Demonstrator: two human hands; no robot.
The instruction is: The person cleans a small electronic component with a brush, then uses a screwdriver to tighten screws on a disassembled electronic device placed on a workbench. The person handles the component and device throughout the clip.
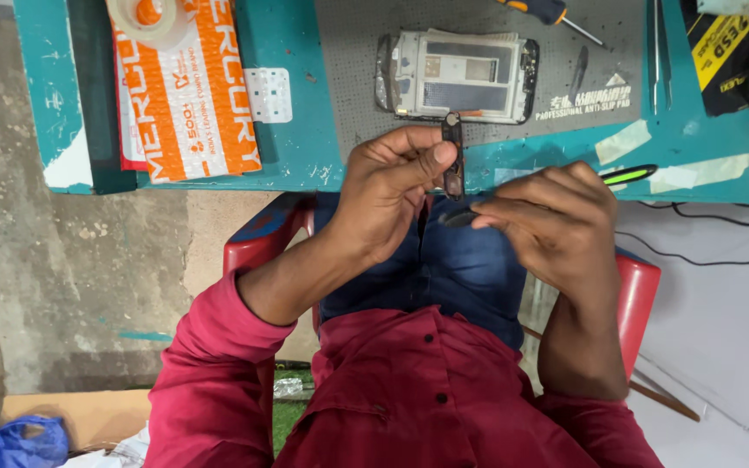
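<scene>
Small part held above your lap
Your left hand (392,186) pinches the narrow dark strip (453,156) upright; your right hand (556,221) grips a small dark piece (461,218). Keep both steady, near the table edge (305,178).

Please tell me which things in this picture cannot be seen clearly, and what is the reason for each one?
All in the head view:
- Small dark part in the left hand: its kind is too small to tell.
- What the right hand pinches: only a dark tip shows, fingers hide the rest.
- Screwdriver: handle cut off by the top edge.
- Tape roll: cut off by the top edge.
- Opened phone frame: inner parts too small.
</scene>
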